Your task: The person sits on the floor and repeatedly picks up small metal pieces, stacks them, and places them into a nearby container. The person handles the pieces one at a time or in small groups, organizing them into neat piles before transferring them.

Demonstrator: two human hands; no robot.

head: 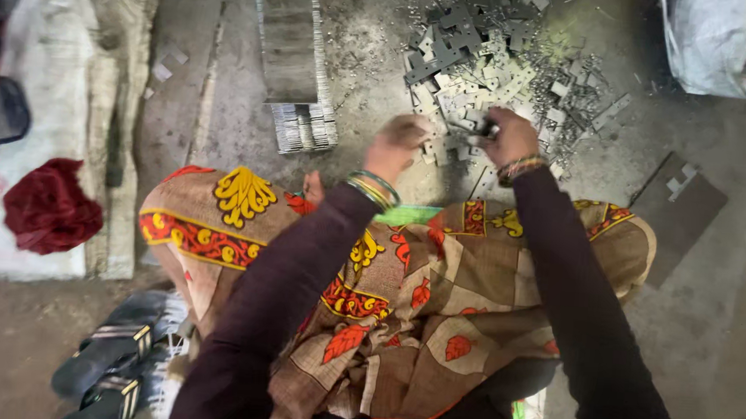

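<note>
Both hands worked at the near edge of a heap of small flat metal plates scattered on the concrete floor. The right hand was curled shut, pinching a few plates between its fingertips. The left hand hovered just beside it, loosely closed; whether it held anything could not be told. A neat stacked row of plates lay to the left.

Grey metal plates are heaped on a dull grey floor. A brown cloth is patterned with red leaves and yellow motifs. Dark maroon sleeves, green and gold bangles, a deep red rag and black striped sandals are seen.
</note>
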